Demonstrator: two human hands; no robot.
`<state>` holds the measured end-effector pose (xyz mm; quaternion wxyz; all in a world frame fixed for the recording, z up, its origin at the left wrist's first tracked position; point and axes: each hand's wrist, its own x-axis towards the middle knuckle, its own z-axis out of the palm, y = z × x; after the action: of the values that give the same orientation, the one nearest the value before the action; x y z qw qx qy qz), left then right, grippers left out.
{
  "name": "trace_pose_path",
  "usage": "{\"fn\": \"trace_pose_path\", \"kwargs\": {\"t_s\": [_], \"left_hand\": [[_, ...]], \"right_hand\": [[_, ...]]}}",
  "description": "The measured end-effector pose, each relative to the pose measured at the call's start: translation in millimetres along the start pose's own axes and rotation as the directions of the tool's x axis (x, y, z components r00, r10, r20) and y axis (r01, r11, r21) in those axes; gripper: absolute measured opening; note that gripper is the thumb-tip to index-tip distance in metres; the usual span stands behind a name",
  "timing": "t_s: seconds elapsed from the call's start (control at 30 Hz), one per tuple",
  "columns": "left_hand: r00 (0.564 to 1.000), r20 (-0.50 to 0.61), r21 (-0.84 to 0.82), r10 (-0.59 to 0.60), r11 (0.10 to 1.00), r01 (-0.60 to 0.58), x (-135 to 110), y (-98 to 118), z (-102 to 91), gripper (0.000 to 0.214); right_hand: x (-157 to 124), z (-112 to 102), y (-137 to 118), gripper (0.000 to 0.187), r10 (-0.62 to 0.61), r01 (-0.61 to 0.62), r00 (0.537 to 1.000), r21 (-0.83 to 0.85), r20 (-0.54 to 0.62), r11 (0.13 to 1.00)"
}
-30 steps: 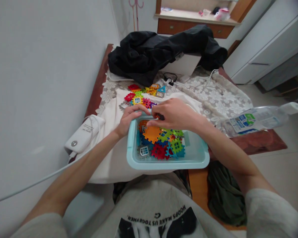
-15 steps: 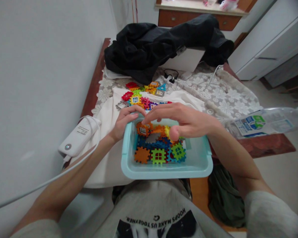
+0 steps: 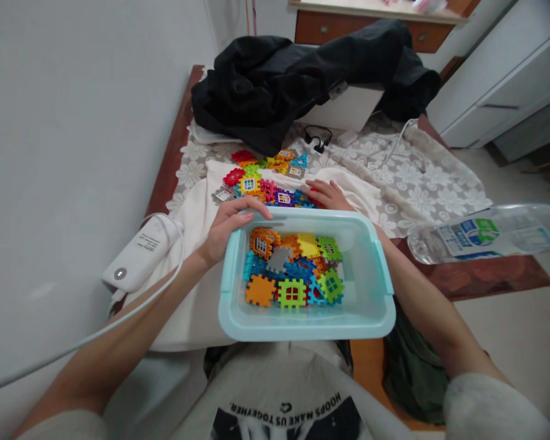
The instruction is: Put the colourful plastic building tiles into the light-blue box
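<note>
A light blue plastic bin point(image 3: 366, 308) sits in front of me with toy building blocks in it: an orange square point(image 3: 261, 291), green window pieces point(image 3: 292, 294), a yellow square point(image 3: 308, 245), and blue and grey ones. My left hand point(image 3: 228, 227) grips the bin's far left corner, fingers over the rim. Beyond the far rim, my right hand point(image 3: 329, 194) reaches down with fingers apart over a red piece at the right end of a loose block pile point(image 3: 266, 187). The bin hides part of that hand.
A power bank point(image 3: 142, 253) with a white cable lies at the left by the wall. On the right is a clear plastic bottle point(image 3: 483, 234). Farther back are black earphones point(image 3: 318, 138), a white laptop-like panel point(image 3: 346, 107) and a black jacket point(image 3: 256, 85).
My right hand has moved from above the bin to the block pile behind it, uncovering the blocks inside. My left hand stays on the rim.
</note>
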<state>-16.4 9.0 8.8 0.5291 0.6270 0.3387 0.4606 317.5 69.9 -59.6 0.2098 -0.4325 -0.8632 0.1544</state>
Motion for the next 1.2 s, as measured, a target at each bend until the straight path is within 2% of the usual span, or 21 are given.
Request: {"fn": "trace_pose_path", "kwargs": {"t_s": [0.07,0.13,0.23,0.4,0.53,0.6,0.77,0.93,1.1,1.2], "left_hand": [[1.000,-0.007,0.005,-0.013,1.000,0.013,-0.3,-0.3,-0.2,0.023],[1.000,-0.013,0.009,-0.021,1.000,0.021,-0.4,-0.5,-0.1,0.024],[1.000,-0.021,0.011,-0.016,1.000,0.016,-0.2,-0.6,0.5,0.025],[1.000,-0.022,0.001,-0.003,1.000,0.003,0.7,-0.6,1.7,0.025],[1.000,-0.022,-0.028,0.016,0.999,-0.017,0.6,-3.0,1.6,0.024],[0.999,-0.018,-0.033,0.027,0.999,-0.027,0.4,-4.7,1.1,0.024],[0.999,-0.017,-0.022,0.029,0.999,-0.029,0.3,-5.5,0.9,0.025],[0.999,-0.011,-0.027,0.031,0.999,-0.031,0.2,-1.5,2.1,0.024],[0.999,0.005,-0.029,0.042,0.999,-0.042,0.7,0.3,1.9,0.023],[0.999,0.010,-0.025,0.049,0.998,-0.049,0.9,0.1,1.4,0.023]], "right_hand": [[2.2,9.9,1.3,0.048,-0.014,0.021,0.998,-0.099,0.063,0.995],[5.0,11.4,-3.3,0.042,-0.046,0.056,0.995,-0.113,0.090,0.992],[6.2,6.0,-13.5,0.043,-0.060,0.069,0.995,-0.109,0.084,0.992],[4.0,3.6,-18.4,0.050,-0.003,0.015,0.998,-0.220,0.056,0.975],[4.1,8.6,-13.0,0.042,-0.017,0.029,0.999,-0.245,0.051,0.969],[4.3,10.4,-10.7,0.040,-0.013,0.022,0.999,-0.233,0.041,0.972],[6.8,11.7,-10.9,0.050,0.038,-0.031,0.999,-0.201,0.030,0.979],[6.9,6.6,-15.7,0.043,0.056,-0.053,0.998,-0.079,0.041,0.995],[-0.5,-0.4,-20.6,0.047,0.081,-0.074,0.992,0.080,-0.093,0.994],[-0.4,1.4,-21.3,0.042,0.089,-0.083,0.991,0.068,-0.098,0.994]]}}
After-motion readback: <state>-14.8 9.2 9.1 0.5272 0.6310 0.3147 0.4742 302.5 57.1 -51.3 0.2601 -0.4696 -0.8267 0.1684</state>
